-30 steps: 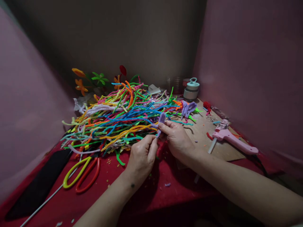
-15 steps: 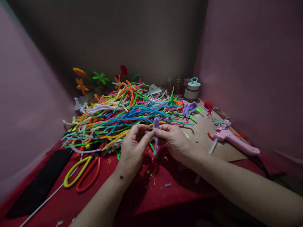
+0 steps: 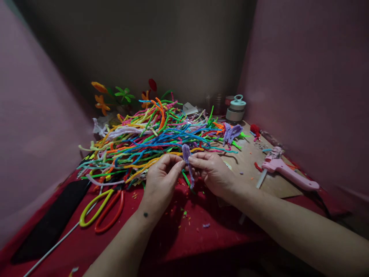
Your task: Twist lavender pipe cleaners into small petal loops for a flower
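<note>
A short folded purple pipe cleaner (image 3: 186, 154) stands upright between my two hands, its tail hanging down toward the red cloth. My left hand (image 3: 161, 181) pinches it from the left with thumb and fingers pressed together. From the right, my right hand (image 3: 212, 172) pinches the same piece. Both hands hover just in front of a big heap of many-coloured pipe cleaners (image 3: 150, 134) on the red-covered table (image 3: 184, 234).
Scissors with yellow and red handles (image 3: 99, 209) lie at the left, beside a black strip (image 3: 49, 227) and a thin white rod. A pink glue gun (image 3: 284, 169) rests on a brown board (image 3: 253, 165) at the right. Purple shaped pieces (image 3: 230, 132), a small tin (image 3: 236, 111) and pipe-cleaner flowers (image 3: 115, 96) stand behind.
My left hand rose from below the piece to pinch it beside my right hand. The purple pipe cleaner turned upright and shifted slightly left.
</note>
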Demonstrator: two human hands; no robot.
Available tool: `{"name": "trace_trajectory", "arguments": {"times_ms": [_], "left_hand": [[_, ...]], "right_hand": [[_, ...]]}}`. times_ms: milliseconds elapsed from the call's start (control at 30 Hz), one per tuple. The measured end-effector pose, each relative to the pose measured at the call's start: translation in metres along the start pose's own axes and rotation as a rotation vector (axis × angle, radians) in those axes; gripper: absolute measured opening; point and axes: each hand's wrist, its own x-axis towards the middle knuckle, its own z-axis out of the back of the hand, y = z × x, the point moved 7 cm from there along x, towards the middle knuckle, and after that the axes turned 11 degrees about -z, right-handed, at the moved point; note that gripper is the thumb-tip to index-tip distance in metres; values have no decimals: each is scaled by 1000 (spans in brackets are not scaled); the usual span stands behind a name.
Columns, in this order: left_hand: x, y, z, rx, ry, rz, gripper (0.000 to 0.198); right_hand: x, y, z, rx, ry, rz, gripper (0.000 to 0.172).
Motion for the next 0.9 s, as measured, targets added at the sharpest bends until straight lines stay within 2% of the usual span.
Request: {"name": "trace_trajectory", "arguments": {"times_ms": [133,300,433,533,633,700,767,900], "left_hand": [[1,0,0,3,3,12,14],[4,8,-1,-123,52,86,25],[5,13,-1,-144,97,76,21],[4,9,0,-28,90,-5,13],[2,-4,1,117,43,-180,11],[2,-9,0,156,19,-245,10],[2,-8,1,151,9,-236,9],[6,1,4,85,26,-115,15]], "right_hand": [[-1,0,1,-58,-55,-7,19],[-3,2,-1,-170,-96,9,21],[-5,-2,-3,-264,-85,-19,23],[-6,-5,-4,-307,-100,-57,24],[-7,-5,-2,-321,-128,-79,22],[-6,-5,-2,-312,-124,-87,22],[-5,-5,-3,-311,-103,-95,22],[-3,-5,-3,-264,-58,-119,19]]}}
